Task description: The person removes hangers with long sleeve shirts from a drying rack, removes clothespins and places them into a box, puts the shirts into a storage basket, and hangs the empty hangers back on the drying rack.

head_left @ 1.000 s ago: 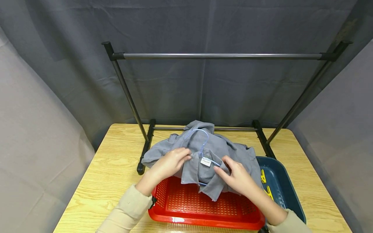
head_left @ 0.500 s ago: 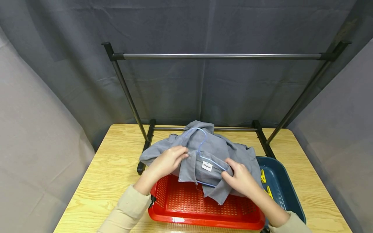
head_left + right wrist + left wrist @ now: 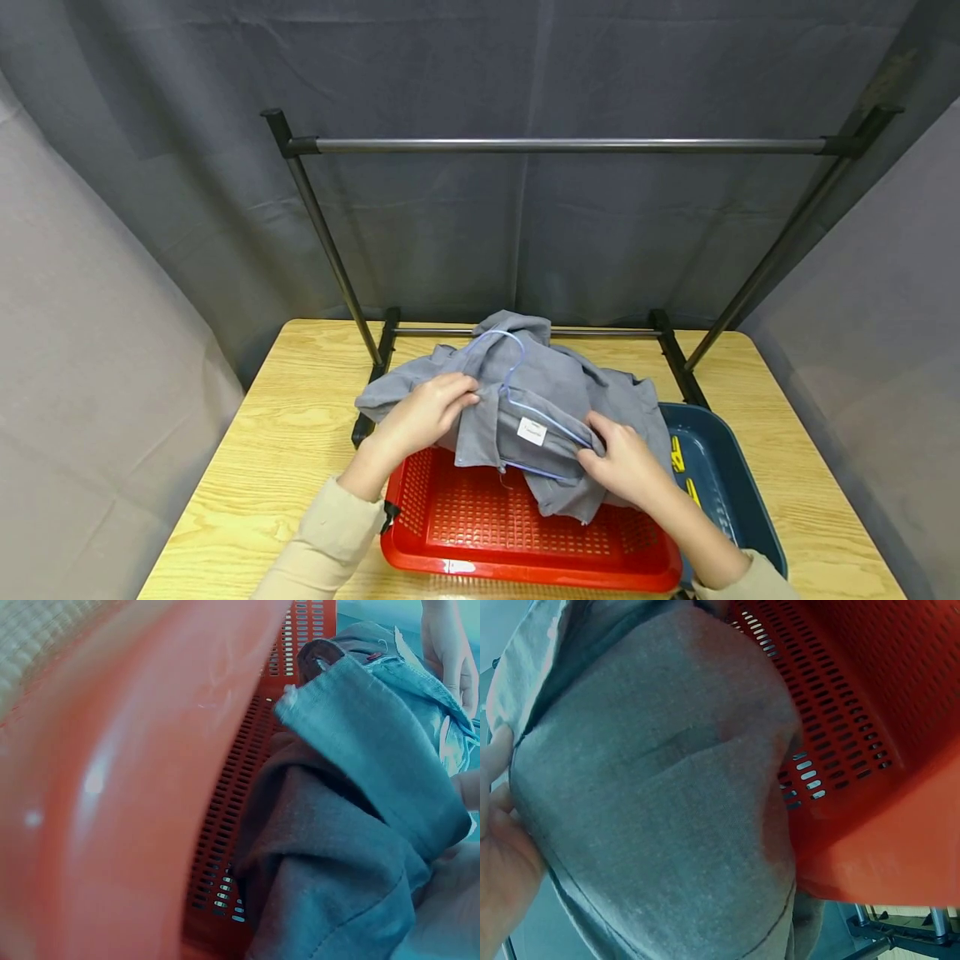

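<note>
A grey shirt (image 3: 570, 375) lies bunched over the back of the red basket (image 3: 525, 567), its collar spread wide around a white label (image 3: 532, 431). Inside the neck runs a light blue clothes hanger (image 3: 546, 419), its hook lying over the cloth toward the back. My left hand (image 3: 423, 417) pinches the shirt's left side by the collar; the left wrist view shows thumb and fingers at the cloth edge (image 3: 525, 739). At the right side of the collar, my right hand (image 3: 622, 462) pinches the cloth beside the hanger's arm. Most of the hanger's right end is hidden.
A metal clothes rack with a horizontal bar (image 3: 562, 145) stands behind, its black feet (image 3: 678, 358) on the wooden table (image 3: 247, 467). A dark blue tray (image 3: 738, 483) with yellow clips (image 3: 677, 454) sits right of the basket. Grey curtains enclose the back and sides.
My hands have drawn apart, left hand leftward, right hand slightly right and down. The collar has spread wider, baring more of the hanger. The hook has shifted a little left.
</note>
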{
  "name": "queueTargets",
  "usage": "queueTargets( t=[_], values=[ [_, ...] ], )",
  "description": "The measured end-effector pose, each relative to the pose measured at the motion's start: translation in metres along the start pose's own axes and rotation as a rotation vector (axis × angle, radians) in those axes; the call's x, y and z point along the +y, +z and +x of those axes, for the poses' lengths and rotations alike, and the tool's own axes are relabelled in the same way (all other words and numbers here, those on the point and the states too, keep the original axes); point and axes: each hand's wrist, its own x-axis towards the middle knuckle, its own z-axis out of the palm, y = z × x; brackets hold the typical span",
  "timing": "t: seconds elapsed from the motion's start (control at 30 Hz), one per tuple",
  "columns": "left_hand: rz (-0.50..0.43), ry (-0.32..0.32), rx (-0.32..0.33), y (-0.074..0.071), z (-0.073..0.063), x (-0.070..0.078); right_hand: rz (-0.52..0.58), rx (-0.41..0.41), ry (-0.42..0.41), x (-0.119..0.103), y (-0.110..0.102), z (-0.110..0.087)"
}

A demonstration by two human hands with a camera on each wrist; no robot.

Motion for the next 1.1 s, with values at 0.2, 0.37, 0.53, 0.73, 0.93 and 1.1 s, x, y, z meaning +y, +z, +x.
queueTargets(
  t=[0.2, 0.37, 0.53, 0.73, 0.93, 1.1],
  values=[
    [-0.002, 0.017, 0.022, -0.001, -0.001, -0.001, -0.050, -0.005, 0.060, -0.001, 0.000, -0.002],
    [-0.001, 0.031, 0.046, -0.001, -0.002, -0.003, -0.062, -0.003, 0.090, 0.001, 0.002, -0.004],
    [0.007, 0.029, 0.063, -0.003, -0.004, -0.007, -0.017, -0.007, 0.112, 0.003, 0.000, -0.006],
    [-0.001, 0.004, 0.101, -0.009, -0.008, -0.012, -0.006, 0.038, 0.120, 0.009, -0.007, -0.009],
    [0.005, -0.001, 0.092, -0.011, -0.010, -0.013, -0.048, 0.060, 0.127, 0.013, -0.011, -0.008],
    [0.013, -0.001, 0.099, -0.011, -0.010, -0.014, -0.150, 0.096, 0.175, 0.017, -0.012, -0.010]
  ],
)
